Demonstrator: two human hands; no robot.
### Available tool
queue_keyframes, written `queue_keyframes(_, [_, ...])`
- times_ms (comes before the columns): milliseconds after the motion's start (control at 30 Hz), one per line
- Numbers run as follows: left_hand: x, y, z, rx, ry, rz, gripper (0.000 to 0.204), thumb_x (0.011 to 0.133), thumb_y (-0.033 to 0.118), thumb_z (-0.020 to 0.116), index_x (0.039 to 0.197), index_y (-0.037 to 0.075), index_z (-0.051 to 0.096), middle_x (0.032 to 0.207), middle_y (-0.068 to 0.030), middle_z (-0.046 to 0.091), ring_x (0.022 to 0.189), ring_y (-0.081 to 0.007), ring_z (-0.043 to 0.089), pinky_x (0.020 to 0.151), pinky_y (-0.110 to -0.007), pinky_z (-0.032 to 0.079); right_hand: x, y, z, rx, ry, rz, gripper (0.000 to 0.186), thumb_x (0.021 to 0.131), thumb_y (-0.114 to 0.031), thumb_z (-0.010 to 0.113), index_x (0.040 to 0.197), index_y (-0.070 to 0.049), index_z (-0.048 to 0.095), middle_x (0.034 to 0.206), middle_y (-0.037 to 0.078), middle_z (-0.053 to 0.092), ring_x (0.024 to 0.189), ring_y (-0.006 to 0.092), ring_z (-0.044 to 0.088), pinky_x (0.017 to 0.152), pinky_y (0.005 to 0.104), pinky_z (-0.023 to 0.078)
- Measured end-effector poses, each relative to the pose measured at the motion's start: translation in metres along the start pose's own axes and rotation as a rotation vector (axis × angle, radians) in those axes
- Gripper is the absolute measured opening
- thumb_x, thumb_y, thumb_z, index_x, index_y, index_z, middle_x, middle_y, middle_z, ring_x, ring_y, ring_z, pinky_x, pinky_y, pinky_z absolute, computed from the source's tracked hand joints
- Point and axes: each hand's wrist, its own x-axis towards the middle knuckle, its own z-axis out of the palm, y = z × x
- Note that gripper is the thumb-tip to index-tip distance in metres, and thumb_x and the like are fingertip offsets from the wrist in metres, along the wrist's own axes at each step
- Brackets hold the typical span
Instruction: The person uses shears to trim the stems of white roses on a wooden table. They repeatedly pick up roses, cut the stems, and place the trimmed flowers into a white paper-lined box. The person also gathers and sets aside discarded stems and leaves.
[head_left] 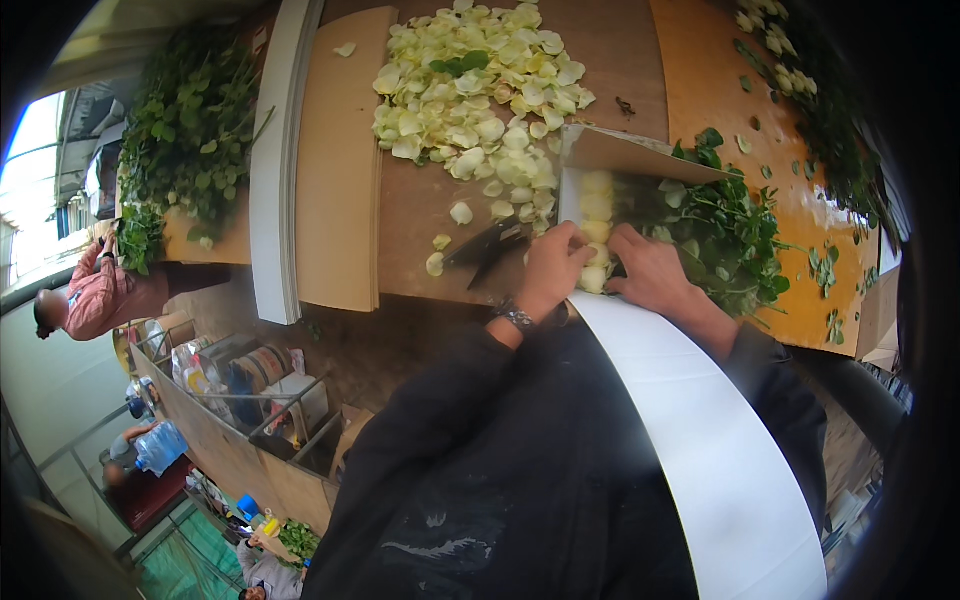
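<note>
A row of cream-white roses lies on a long white cardboard sheet, which runs down across my lap. My left hand is closed, its fingertips pinching a rose at the near end of the row from the left. From the other side, my right hand bends its fingers against the same near-end roses, partly hiding them. Leafy green stems spread rightward from the blooms. Over the far end of the row stands a brown cardboard flap.
Loose pale petals are heaped on the wooden table. A dark tool, blurred, lies left of my left hand. Stacked cardboard sheets and leafy stems sit farther left. Other people are at the left.
</note>
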Motion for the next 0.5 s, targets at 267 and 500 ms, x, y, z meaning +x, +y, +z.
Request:
queue_keyframes(267, [-0.002, -0.002, -0.006, 0.016, 0.002, -0.01, 0.015, 0.092, 0.01, 0.078, 0.1, -0.001, 0.07, 0.084, -0.012, 0.075, 0.075, -0.0193, 0.075, 0.07, -0.033, 0.058, 0.0, -0.006, -0.013, 0.01, -0.043, 0.028, 0.046, 0.074, -0.018, 0.085, 0.111, -0.002, 0.063, 0.12, 0.013, 0.064, 0.098, 0.0396, 0.07, 0.081, 0.0491, 0.057])
queue_keyframes(500, [0.017, -0.006, -0.034, -0.184, 0.198, -0.004, 0.016, 0.101, 0.007, 0.067, 0.113, -0.004, 0.072, 0.089, -0.0073, 0.075, 0.078, -0.0122, 0.072, 0.072, -0.027, 0.059, 0.007, 0.011, -0.025, 0.146, 0.231, 0.116, 0.04, 0.08, -0.008, 0.078, 0.119, -0.006, 0.069, 0.141, 0.012, 0.063, 0.107, 0.0385, 0.07, 0.089, 0.0466, 0.058])
